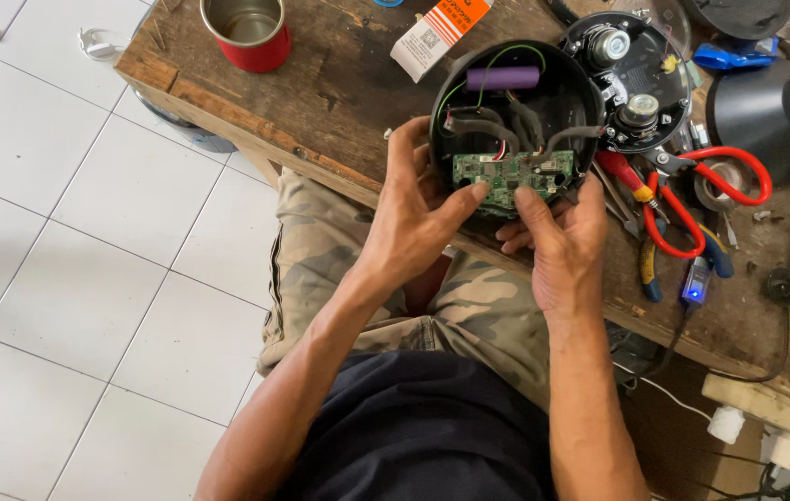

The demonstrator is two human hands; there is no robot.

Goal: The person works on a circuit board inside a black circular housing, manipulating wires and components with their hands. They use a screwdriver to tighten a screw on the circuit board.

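The left hand [413,218] wraps its fingers around the left rim of a round black plastic housing shell [513,116] that lies open at the near edge of the worn wooden bench [321,83], its grip narrow and closed on that rim, with the thumb stretched across to press the lower left edge of a green printed circuit board [511,176] seated in the shell's near side. The right hand [552,241] comes up from below, its thumb tip resting on the board's lower right edge while the other fingers curl under the shell, so this grip too is narrow and holds the shell from beneath. Inside the shell a purple cylindrical battery cell [503,77] lies across the far side, and grey and black wires loop from it down towards the board. Just to the right, touching the shell, sits a round black speaker plate [631,79] carrying two small metal-capped drivers. Red-handled scissors [706,190] lie on the bench to the right of the hands, near pliers with yellow and blue handles [647,260] and a small adapter showing a blue light [696,281]. A red metal cup [248,32] stands well apart at the far left of the bench, and a white and orange cardboard box [439,32] lies between the cup and the shell
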